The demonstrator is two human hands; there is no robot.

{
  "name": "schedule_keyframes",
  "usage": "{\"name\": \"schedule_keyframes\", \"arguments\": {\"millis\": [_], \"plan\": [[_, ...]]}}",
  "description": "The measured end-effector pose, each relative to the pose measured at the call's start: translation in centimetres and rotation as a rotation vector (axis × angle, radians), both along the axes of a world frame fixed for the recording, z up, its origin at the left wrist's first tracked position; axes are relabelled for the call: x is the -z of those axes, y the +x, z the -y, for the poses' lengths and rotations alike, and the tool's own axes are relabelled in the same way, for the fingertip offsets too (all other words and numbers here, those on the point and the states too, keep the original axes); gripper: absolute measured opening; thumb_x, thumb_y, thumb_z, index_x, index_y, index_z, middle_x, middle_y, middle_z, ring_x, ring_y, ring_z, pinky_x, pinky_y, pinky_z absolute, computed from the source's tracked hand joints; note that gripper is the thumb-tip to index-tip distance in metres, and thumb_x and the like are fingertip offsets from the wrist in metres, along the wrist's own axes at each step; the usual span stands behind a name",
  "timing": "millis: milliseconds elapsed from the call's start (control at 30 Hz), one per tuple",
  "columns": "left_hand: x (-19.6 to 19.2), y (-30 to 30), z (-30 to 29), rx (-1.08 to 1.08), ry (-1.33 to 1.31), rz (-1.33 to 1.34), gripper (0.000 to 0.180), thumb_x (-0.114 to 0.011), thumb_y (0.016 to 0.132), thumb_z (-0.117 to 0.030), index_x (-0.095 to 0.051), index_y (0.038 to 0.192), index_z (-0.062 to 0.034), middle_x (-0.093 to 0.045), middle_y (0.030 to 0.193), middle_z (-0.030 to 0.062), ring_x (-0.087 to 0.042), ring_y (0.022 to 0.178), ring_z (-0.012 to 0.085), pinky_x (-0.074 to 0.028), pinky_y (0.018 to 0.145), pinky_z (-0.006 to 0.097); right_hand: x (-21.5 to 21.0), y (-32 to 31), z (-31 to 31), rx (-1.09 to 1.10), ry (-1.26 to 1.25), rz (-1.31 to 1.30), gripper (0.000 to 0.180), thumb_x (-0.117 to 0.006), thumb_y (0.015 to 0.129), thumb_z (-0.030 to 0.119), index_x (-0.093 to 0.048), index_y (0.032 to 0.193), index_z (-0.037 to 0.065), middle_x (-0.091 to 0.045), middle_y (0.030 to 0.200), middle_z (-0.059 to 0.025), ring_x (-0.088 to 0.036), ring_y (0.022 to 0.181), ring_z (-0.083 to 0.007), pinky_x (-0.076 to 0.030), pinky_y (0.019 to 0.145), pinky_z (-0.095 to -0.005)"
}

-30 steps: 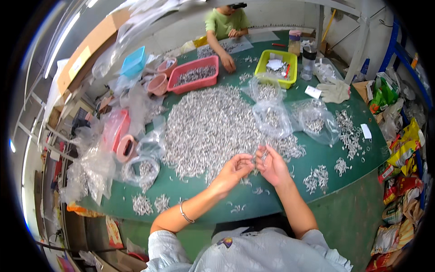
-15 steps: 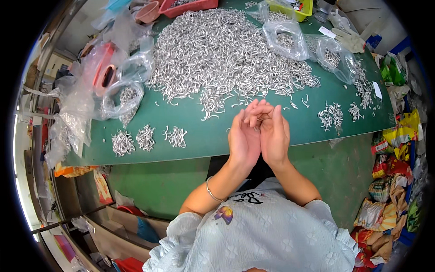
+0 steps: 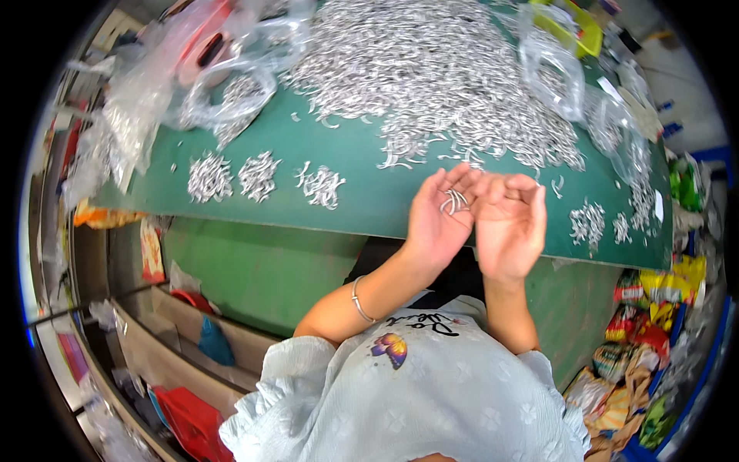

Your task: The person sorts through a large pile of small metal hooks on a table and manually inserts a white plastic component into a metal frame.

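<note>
My left hand (image 3: 437, 219) is palm up at the near edge of the green table (image 3: 362, 192), cupping a few small silver metal clips (image 3: 454, 202). My right hand (image 3: 509, 223) is palm up beside it, fingers loosely curled, its fingertips touching the left hand next to the clips. A large heap of the same silver clips (image 3: 431, 69) covers the table beyond both hands. Three small sorted piles (image 3: 258, 177) lie to the left near the edge.
Clear plastic bags (image 3: 223, 92) holding clips lie at the table's left, more bags (image 3: 554, 65) at the right. Small clip piles (image 3: 596, 223) sit near the right edge. Cardboard boxes (image 3: 154, 339) stand on the floor left, colourful packets (image 3: 647, 331) on the right.
The view has tipped down toward my lap. My hands have drawn back from the heap to the table's near edge and opened slightly, palms up, with clips showing in the left.
</note>
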State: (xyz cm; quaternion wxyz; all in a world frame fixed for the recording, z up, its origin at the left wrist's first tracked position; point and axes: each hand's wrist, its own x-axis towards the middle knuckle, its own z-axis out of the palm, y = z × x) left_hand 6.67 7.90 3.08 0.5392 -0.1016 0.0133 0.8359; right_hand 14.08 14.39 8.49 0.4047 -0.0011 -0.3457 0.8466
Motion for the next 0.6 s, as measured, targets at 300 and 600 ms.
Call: {"name": "schedule_keyframes", "arguments": {"millis": [300,600], "plan": [[-3.0,1.4,0.6,-0.095,-0.249,-0.027,0.041,-0.041,0.102,-0.03,-0.051,0.124,0.0041,-0.059,0.103,0.0133,-0.057,0.1,0.0242,-0.045,0.095,0.037,3.1,0.6,2.1,0.113,-0.002,0.48,0.035,-0.041,0.103,0.017,-0.046,0.132,-0.002,-0.05,0.131,-0.0123,-0.046,0.124,-0.0191,-0.037,0.103,-0.0333],[-2.7,-0.6,0.6,-0.086,0.064,-0.294,0.065,-0.029,0.102,-0.046,-0.041,0.138,0.007,-0.035,0.148,0.0277,-0.03,0.141,0.0388,-0.019,0.119,0.049,2.3,-0.9,1.6,-0.081,-0.459,0.334,0.046,-0.032,0.106,0.036,-0.041,0.135,0.002,-0.047,0.137,-0.0101,-0.042,0.131,-0.0194,-0.031,0.113,-0.0373]]}}
